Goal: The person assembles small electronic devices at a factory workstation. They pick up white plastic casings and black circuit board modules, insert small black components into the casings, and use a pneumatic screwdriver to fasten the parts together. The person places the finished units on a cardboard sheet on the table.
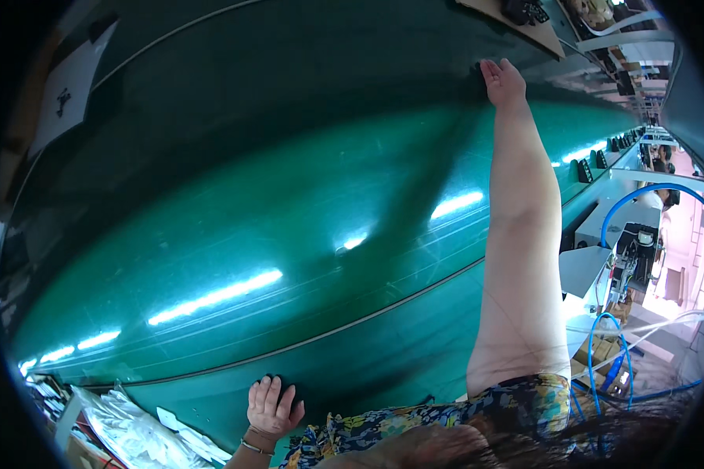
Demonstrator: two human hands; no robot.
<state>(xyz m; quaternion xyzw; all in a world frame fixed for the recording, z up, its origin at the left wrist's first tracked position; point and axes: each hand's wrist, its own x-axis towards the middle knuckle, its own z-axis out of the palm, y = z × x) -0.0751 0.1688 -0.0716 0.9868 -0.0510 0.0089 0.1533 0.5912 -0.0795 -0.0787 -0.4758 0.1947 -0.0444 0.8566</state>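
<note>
My right arm stretches far across the green belt surface (235, 242). At its far side my right hand (506, 84) has its fingers drawn together, a ring on one of them. A small dark bit shows at the fingertips, too little of it to name. Just beyond that hand lies a brown board (544, 37) with a black part (524, 11) on top. My left hand (272, 406) rests palm down at the near green edge, fingers a little apart and holding nothing.
Several black bracket-like parts (585, 170) stand along the belt at right. Beside them are a grey machine (598, 223) and blue hoses (626, 199). Clear plastic bags (137, 430) lie at lower left. A white sheet (74, 90) with a small dark part sits at far left.
</note>
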